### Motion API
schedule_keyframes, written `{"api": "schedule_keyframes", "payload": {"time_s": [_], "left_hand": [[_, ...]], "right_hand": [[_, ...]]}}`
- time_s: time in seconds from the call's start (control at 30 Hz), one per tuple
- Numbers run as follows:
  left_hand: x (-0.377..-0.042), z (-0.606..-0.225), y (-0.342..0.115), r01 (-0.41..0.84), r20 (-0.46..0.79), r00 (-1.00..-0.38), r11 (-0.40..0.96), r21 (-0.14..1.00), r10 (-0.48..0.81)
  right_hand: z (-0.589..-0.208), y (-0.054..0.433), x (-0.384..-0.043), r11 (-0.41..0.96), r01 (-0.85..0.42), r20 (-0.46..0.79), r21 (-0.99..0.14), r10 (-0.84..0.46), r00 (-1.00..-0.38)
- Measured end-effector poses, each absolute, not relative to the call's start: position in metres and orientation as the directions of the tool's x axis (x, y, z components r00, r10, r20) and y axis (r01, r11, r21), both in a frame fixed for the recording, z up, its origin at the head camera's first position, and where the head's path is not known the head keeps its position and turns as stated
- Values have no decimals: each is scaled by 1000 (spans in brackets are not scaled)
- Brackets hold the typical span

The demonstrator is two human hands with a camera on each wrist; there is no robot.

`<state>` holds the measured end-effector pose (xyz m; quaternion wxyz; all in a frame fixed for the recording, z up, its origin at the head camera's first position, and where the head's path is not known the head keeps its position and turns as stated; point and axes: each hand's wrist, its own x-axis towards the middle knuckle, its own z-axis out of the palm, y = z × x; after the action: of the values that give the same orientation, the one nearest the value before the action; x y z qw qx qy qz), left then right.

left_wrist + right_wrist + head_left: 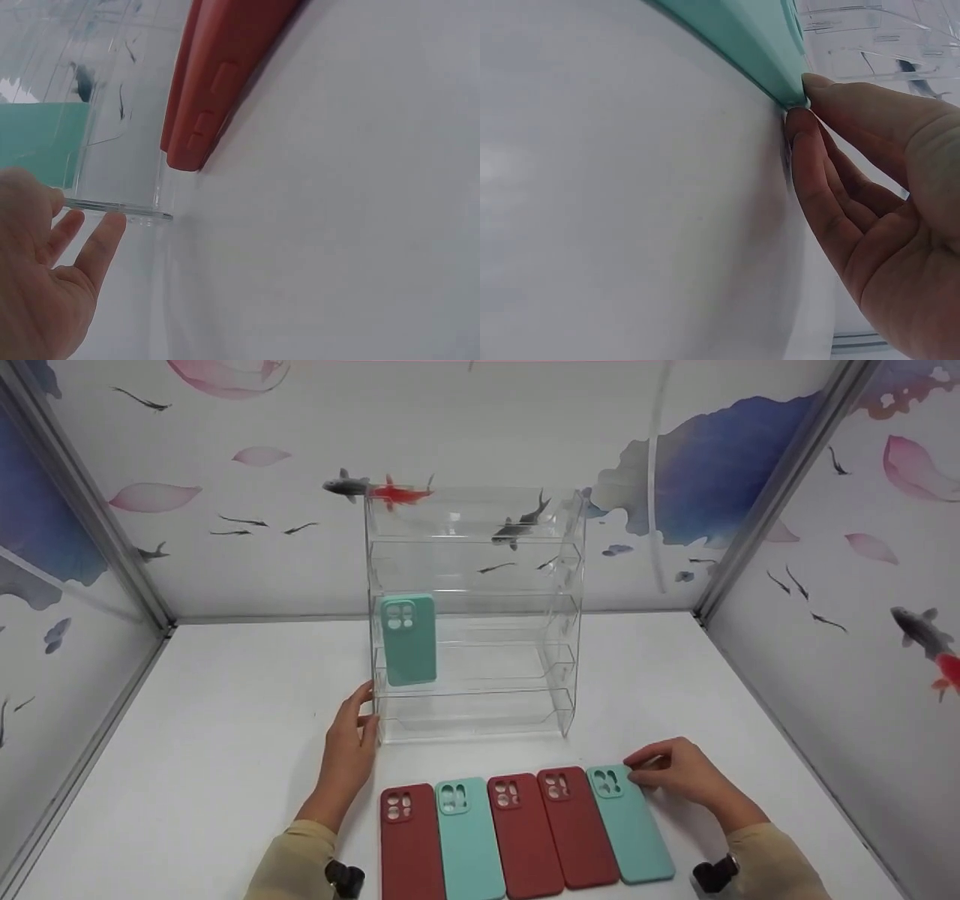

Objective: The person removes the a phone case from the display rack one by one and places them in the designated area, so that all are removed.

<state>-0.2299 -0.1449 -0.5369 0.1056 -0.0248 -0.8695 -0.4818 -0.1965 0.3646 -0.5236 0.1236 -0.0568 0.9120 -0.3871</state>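
A clear acrylic tiered rack [480,727] stands upright on the table. My left hand [350,746] touches the rack's left side panel near the bottom, with fingertips against the panel in the left wrist view. One teal phone case [411,649] stands in the rack at its left end. In front lie several phone cases side by side, dark red and teal. My right hand [682,772] pinches the upper right corner of the rightmost teal phone case [636,832] between thumb and forefinger. In the right wrist view that case's corner [769,60] sits at the fingertips.
Left of the pinched case lie a red case [581,840], another red case [526,844], a teal case [471,847] and a red case [412,851]. The white table [225,720] is enclosed by printed panels [487,427] with fish and petals.
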Motion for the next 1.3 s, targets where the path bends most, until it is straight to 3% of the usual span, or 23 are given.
{"api": "schedule_keyframes", "payload": {"time_s": [0.43, 1.0, 1.3], "left_hand": [[-227, -537, -151, 152, 222, -973, 554, 819, -61], [-231, -536, -145, 160, 232, -970, 536, 829, -70], [-230, -537, -143, 164, 235, -970, 532, 830, -67]], "right_hand": [[-506, 322, -211, 736, -174, -35, -654, -259, -965], [-446, 212, -258, 596, -470, 216, -651, -448, -867], [-419, 148, -294, 519, -532, 352, -669, -409, -842]]}}
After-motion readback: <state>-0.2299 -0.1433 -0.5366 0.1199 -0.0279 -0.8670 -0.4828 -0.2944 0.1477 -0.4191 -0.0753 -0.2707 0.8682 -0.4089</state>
